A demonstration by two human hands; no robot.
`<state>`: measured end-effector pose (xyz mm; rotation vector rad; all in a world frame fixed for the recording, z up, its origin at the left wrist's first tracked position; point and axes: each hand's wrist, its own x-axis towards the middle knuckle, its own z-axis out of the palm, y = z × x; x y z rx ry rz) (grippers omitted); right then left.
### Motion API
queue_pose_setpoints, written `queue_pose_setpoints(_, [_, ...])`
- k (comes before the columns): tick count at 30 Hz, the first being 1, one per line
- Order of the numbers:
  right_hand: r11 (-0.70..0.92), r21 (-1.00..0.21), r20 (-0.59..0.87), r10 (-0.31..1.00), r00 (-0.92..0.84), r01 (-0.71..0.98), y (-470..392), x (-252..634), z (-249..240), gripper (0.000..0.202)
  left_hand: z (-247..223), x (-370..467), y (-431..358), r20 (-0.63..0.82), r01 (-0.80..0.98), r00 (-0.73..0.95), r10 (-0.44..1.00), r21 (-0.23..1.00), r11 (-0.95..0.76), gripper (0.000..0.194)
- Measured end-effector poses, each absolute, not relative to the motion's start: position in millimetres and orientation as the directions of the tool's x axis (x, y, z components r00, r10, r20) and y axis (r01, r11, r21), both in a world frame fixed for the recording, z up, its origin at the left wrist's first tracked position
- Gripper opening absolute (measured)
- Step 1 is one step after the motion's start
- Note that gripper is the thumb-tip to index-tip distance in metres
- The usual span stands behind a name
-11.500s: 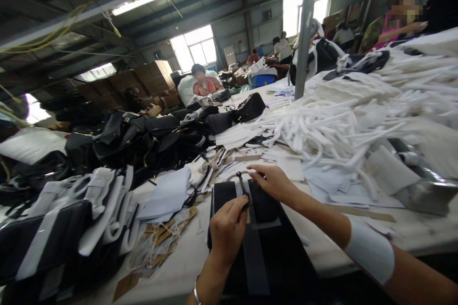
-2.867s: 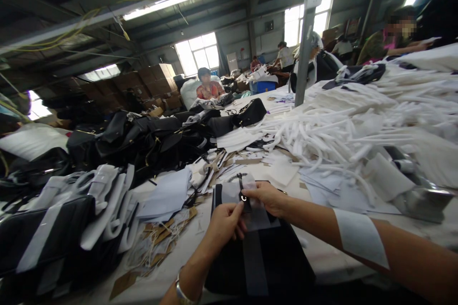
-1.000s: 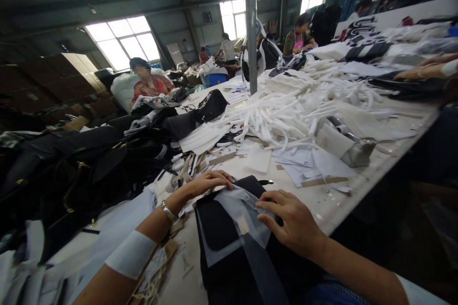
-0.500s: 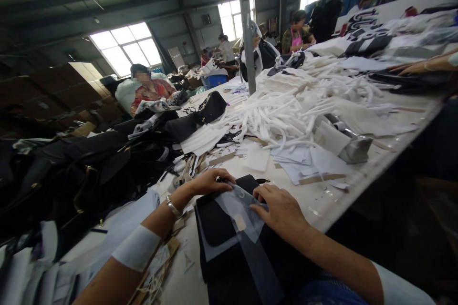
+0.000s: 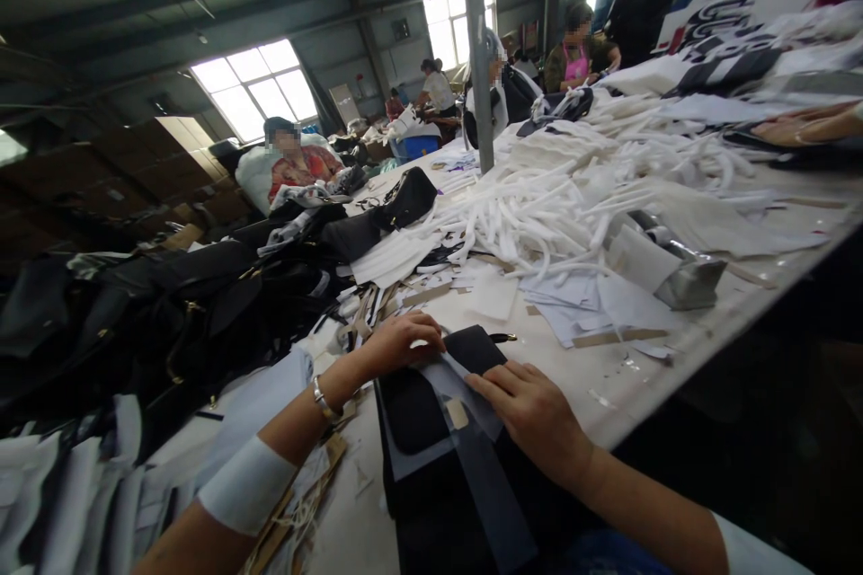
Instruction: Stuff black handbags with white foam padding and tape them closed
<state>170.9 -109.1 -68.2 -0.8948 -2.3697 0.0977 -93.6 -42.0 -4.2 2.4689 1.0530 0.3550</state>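
Observation:
A black bag (image 5: pixel 431 512) lies in front of me at the table's near edge, its flap facing up. Across it is a thin translucent sheet (image 5: pixel 482 413) with a small beige patch (image 5: pixel 457 414), and a long translucent strip (image 5: pixel 495 494) runs down toward me. At the sheet's far left corner my left hand (image 5: pixel 403 343) pinches the edge between thumb and fingers. My right hand (image 5: pixel 532 409) is closed on the same edge further right, its fingertips pressed to the sheet. A black strap end with gold metal (image 5: pixel 502 338) sticks out beyond the bag.
Black bags (image 5: pixel 168 305) are heaped at the left. White strips (image 5: pixel 539 207) form a large pile mid-table, near paper sheets (image 5: pixel 593 301) and a grey packet (image 5: pixel 688 283). A metal post (image 5: pixel 481 81) rises behind. A co-worker's hands (image 5: pixel 802 126) are at far right; other people sit further back.
The sheet's far edge now looks drawn up or folded between my hands, where it lay flatter before. My right hand has turned slightly, knuckles up. The whole view has shifted a little.

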Motion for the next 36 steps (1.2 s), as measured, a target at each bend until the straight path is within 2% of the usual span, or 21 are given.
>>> queue_pose_setpoints(3, [0.801,-0.269,0.483,0.593,-0.645,0.535,-110,175,-67,0.032,0,-98,-58,0.047,0.649,0.681,0.731,0.424,-0.632,0.023])
queue_pose_setpoints(8, [0.736,-0.409,0.373,0.674,-0.638,0.539,-118,177,-53,0.027,12,-103,-79,0.01,0.65,0.701,0.714,0.405,-0.643,0.033])
queue_pose_setpoints(11, [0.701,-0.439,0.337,0.708,-0.62,0.562,-124,175,-47,0.043,14,-107,-83,-0.004,0.639,0.716,0.698,0.404,-0.654,0.035])
queue_pose_setpoints(15, [0.708,-0.384,0.348,0.706,-0.617,0.593,-129,173,-50,0.057,7,-110,-83,0.017,0.642,0.718,0.695,0.37,-0.672,0.019])
queue_pose_setpoints(21, [0.704,-0.279,0.359,0.708,-0.609,0.654,-124,164,-48,0.063,-4,-105,-89,0.087,0.69,0.664,0.743,0.313,-0.653,0.021])
queue_pose_setpoints(27, [0.696,-0.215,0.308,0.714,-0.629,0.685,-119,153,-41,0.062,-4,-106,-93,0.109,0.685,0.653,0.75,0.339,-0.645,0.016])
queue_pose_setpoints(29, [0.698,-0.195,0.287,0.712,-0.641,0.689,-121,152,-40,0.058,-3,-107,-94,0.103,0.667,0.669,0.736,0.354,-0.655,0.019])
queue_pose_setpoints(33, [0.692,-0.13,0.263,0.714,-0.648,0.71,-126,152,-39,0.034,-4,-104,-96,0.124,0.67,0.656,0.744,0.358,-0.651,0.019])
queue_pose_setpoints(36, [0.704,-0.091,0.278,0.697,-0.661,0.704,-127,152,-40,0.03,-10,-102,-96,0.145,0.681,0.634,0.759,0.359,-0.638,0.02])
